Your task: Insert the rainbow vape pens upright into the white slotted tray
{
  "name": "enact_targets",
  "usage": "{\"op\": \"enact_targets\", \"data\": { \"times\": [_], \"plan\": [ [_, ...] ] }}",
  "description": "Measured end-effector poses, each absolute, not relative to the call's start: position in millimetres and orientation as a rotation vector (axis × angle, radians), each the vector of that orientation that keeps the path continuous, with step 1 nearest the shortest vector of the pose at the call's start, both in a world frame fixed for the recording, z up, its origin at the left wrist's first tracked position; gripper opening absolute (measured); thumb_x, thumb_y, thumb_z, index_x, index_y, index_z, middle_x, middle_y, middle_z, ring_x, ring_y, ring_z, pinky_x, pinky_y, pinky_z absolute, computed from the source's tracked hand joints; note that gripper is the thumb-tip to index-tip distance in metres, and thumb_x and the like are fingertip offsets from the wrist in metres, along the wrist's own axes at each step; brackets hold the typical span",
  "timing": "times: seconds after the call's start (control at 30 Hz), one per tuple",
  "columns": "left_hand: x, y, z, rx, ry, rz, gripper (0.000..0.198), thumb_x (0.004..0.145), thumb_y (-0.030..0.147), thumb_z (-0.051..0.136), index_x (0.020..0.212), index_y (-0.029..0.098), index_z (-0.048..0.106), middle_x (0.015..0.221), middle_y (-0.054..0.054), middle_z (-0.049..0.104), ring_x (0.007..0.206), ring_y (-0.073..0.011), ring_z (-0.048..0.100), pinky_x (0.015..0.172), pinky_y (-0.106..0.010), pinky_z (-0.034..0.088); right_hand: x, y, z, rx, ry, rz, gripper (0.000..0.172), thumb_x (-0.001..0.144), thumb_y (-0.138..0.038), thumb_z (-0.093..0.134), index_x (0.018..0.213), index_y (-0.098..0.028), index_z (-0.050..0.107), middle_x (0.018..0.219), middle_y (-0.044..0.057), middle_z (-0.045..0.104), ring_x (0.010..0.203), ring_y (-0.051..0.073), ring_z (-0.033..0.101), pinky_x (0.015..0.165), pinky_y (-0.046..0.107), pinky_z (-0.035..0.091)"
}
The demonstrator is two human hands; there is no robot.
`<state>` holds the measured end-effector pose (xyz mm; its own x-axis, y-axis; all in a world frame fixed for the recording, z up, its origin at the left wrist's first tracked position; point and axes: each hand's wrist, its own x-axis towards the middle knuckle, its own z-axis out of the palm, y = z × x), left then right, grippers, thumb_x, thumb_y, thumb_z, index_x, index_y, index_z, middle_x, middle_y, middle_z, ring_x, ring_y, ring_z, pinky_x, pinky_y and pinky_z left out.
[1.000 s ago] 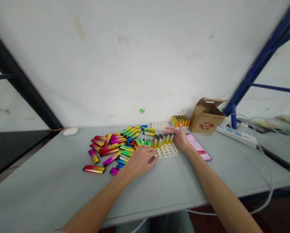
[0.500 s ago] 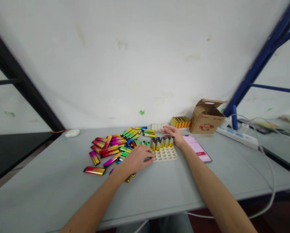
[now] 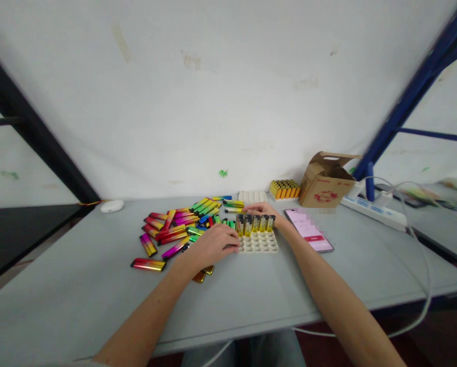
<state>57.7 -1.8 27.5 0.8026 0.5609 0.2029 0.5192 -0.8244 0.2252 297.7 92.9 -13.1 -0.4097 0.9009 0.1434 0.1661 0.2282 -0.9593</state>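
My left hand [image 3: 217, 243] lies with curled fingers at the left edge of a pale grid tray [image 3: 259, 244], gripping that edge; its fingertips are partly hidden. A row of clear yellow lighters [image 3: 256, 224] stands upright in the tray's far part. Behind this row, my right hand [image 3: 265, 210] reaches leftward with fingers extended, partly covered by the lighters. Its fingertips are at the right end of a yellow lighter [image 3: 234, 210] lying flat; I cannot tell whether they touch. Left of the tray is a loose pile of shiny multicoloured lighters [image 3: 175, 235], partly behind my left hand.
A second pale tray [image 3: 252, 196] lies near the wall. Beside it are a block of upright orange lighters [image 3: 285, 189] and an open cardboard box [image 3: 325, 186]. A phone [image 3: 309, 232], a power strip [image 3: 377, 213] and cables are at right. A white oval object [image 3: 112, 206] sits at left.
My right hand has moved left behind the standing lighters, towards the flat yellow lighter, uncovering more of the phone. My left hand stays at the tray's edge. The view has shifted slightly.
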Motion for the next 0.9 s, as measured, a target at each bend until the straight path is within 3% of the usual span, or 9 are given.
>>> {"op": "enact_targets", "data": {
  "times": [0.2, 0.3, 0.4, 0.67, 0.9],
  "plan": [
    [56.9, -1.4, 25.5, 2.815, 0.838, 0.432, 0.013, 0.089, 0.028, 0.061, 0.092, 0.021, 0.072, 0.101, -0.003, 0.070, 0.097, -0.0198, 0.059, 0.089, -0.033, 0.040, 310.0, 94.5, -18.7, -1.182, -1.782, 0.899, 0.036, 0.074, -0.044, 0.062, 0.078, -0.011, 0.076, 0.068, 0.006, 0.069, 0.059, 0.017, 0.057, 0.056, 0.027, 0.044],
    [56.5, 0.0, 23.4, 2.814, 0.841, 0.427, 0.013, 0.089, 0.028, 0.061, 0.092, 0.021, 0.072, 0.101, -0.003, 0.070, 0.096, -0.0198, 0.059, 0.089, -0.034, 0.040, 312.8, 94.2, -20.4, -1.180, -1.795, 0.752, 0.037, 0.074, -0.041, 0.062, 0.090, -0.011, 0.076, 0.074, 0.007, 0.069, 0.059, 0.016, 0.054, 0.056, 0.027, 0.044],
    [56.0, 0.9, 21.9, 2.814, 0.822, 0.448, 0.015, 0.090, 0.029, 0.061, 0.094, 0.021, 0.072, 0.101, -0.004, 0.071, 0.098, -0.0201, 0.059, 0.091, -0.034, 0.040, 308.9, 94.9, -20.4, -1.098, -1.845, 0.825, 0.043, 0.075, -0.040, 0.058, 0.104, -0.012, 0.075, 0.077, 0.007, 0.069, 0.059, 0.015, 0.053, 0.057, 0.029, 0.045],
    [55.1, 0.2, 22.9, 2.756, 0.818, 0.447, 0.015, 0.090, 0.028, 0.060, 0.098, 0.024, 0.072, 0.098, -0.002, 0.073, 0.105, -0.0211, 0.057, 0.091, -0.033, 0.041, 306.9, 96.6, -23.6, -1.062, -1.838, 0.945, 0.040, 0.076, -0.046, 0.059, 0.093, -0.015, 0.077, 0.078, 0.008, 0.072, 0.067, 0.022, 0.063, 0.065, 0.035, 0.050],
    [54.9, 0.1, 21.2, 2.724, 0.835, 0.468, 0.016, 0.088, 0.027, 0.062, 0.100, 0.025, 0.072, 0.102, -0.002, 0.072, 0.106, -0.0206, 0.056, 0.091, -0.032, 0.041, 325.0, 88.3, -17.0, -1.225, -1.864, 0.347, 0.027, 0.077, -0.037, 0.064, 0.090, -0.017, 0.078, 0.090, 0.012, 0.074, 0.089, 0.030, 0.064, 0.087, 0.046, 0.047]
  ]
}}
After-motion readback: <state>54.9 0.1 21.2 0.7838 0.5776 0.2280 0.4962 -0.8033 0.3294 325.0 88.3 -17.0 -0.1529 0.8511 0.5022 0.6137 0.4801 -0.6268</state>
